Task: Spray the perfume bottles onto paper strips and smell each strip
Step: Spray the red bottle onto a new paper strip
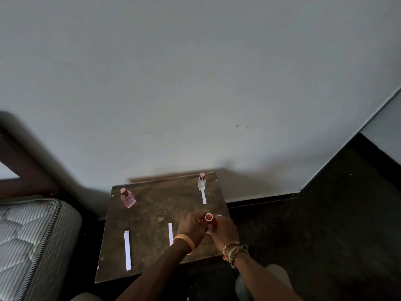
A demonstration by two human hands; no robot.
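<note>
While both our hands meet over the right side of the small wooden table (156,209), the red perfume bottle (208,220) sits between them, top facing up at us. Our right hand (223,229) has its fingers wrapped round the bottle's body, so that's a proper grip. Our left hand (191,227) is right up against the bottle's left side, but it's blurry, so we honestly can't tell if it's pinching or just touching. The pink bottle (128,199) stands at the far left corner and the clear bottle (202,183) at the far right, with a short paper strip (203,197) just in front of it. A long strip (127,249) and a middle strip (170,233) lie nearer us
</note>
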